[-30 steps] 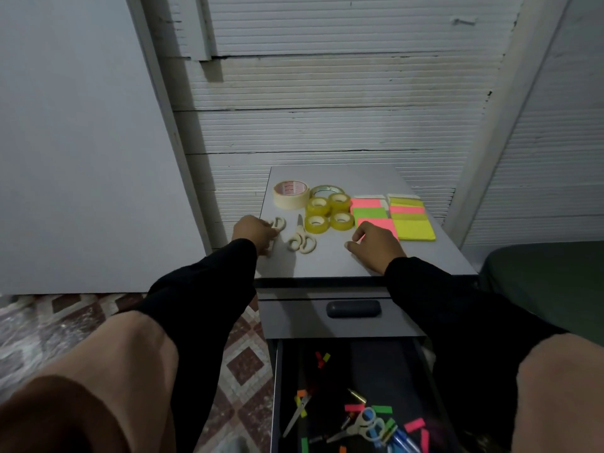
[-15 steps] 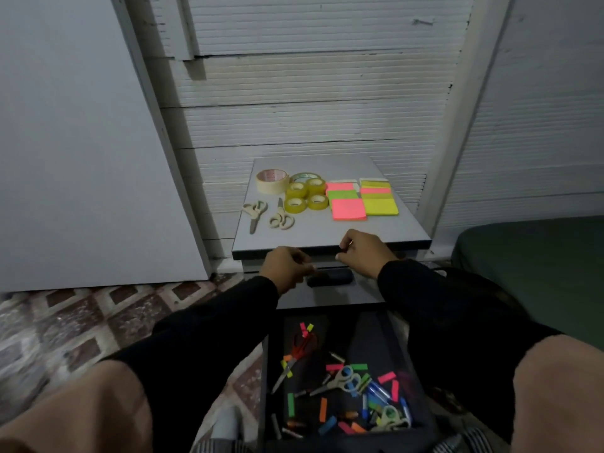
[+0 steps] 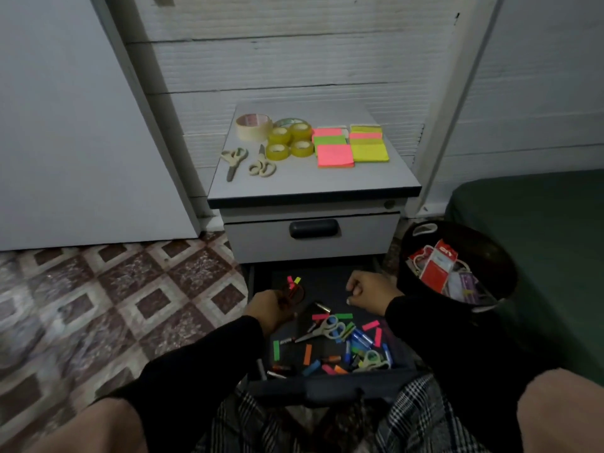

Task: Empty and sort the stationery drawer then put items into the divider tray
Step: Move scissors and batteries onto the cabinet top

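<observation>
The bottom drawer is pulled out in front of me, its dark floor strewn with coloured sticky tabs, pens and blue-handled scissors. My left hand is at the drawer's left side, fingers curled on red scissors. My right hand hovers over the drawer's back right with fingers curled and nothing visible in it. On the cabinet top lie tape rolls, two beige scissors and sticky note pads. No divider tray is in view.
The upper drawer is closed. A black basket with red packets stands right of the open drawer, beside a green mattress. A white board leans at the left. Patterned tile floor lies to the left; my knees frame the drawer.
Both hands left the cabinet top and came down into the open drawer. My left hand now grips the red scissors. The view tilted down, bringing the basket into sight.
</observation>
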Available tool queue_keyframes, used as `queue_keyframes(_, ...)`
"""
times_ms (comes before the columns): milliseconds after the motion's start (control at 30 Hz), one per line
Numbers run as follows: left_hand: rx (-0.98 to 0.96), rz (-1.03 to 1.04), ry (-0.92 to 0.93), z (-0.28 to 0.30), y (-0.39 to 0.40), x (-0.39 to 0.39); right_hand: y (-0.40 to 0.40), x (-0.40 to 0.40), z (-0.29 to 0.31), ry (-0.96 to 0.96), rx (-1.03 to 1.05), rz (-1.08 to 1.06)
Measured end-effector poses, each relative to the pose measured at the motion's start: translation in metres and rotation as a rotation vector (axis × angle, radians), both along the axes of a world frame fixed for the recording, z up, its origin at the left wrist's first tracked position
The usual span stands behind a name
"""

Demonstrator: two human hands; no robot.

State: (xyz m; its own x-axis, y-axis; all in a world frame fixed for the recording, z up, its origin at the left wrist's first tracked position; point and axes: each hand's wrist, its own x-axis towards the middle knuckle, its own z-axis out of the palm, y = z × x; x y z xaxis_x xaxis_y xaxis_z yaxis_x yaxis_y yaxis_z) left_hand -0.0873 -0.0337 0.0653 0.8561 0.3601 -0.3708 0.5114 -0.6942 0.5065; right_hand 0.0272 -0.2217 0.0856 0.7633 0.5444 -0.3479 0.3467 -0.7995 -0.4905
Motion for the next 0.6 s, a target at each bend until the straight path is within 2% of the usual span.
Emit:
queue_keyframes(267, 0.078, -0.030, 0.196, -0.047, 0.018, -0.016, -0.014, 0.002, -0.060, 0.096, -0.154, 0.035)
queue_keyframes(600, 0.075, -0.122, 0.275, -0.091, 0.019, -0.004, -0.024, 0.008, -0.109, 0.115, -0.492, 0.306)
